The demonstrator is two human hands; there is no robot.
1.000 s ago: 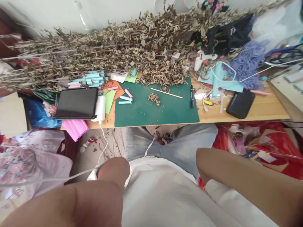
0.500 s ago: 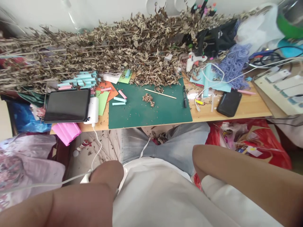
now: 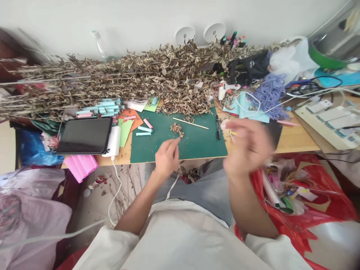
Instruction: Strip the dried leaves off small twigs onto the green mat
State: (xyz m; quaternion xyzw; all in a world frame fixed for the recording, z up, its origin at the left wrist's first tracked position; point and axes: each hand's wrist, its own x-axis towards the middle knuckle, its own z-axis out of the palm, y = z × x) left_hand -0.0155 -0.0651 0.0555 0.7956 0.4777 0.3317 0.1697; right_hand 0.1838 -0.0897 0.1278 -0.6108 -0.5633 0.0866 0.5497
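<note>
My left hand [image 3: 166, 156] is over the front edge of the green cutting mat [image 3: 197, 146]. Its fingers are loosely bent, the thumb a little apart, with nothing visible in them. Its fingertips lie just below a small heap of crumbled dry leaves [image 3: 176, 128]. My right hand [image 3: 249, 148] is raised over the desk right of the mat and smeared by motion, so its fingers are unclear. Behind it a black phone-like device [image 3: 277, 133] is partly hidden. A thin wooden stick [image 3: 191, 123] and a black pen [image 3: 218, 129] lie on the mat.
Dried leafy stalks [image 3: 140, 80] span the back. A tablet [image 3: 84, 135], a white power bank [image 3: 113, 140] and rolled blue papers [image 3: 104, 107] are left. A glue gun [image 3: 226, 90], purple yarn [image 3: 271, 95] and a power strip [image 3: 329, 120] are right. Below hangs a red bag [image 3: 334, 180].
Both hands have come up from below into view, the left to the mat's front edge, the right above the desk at right. The camera view has tilted up slightly.
</note>
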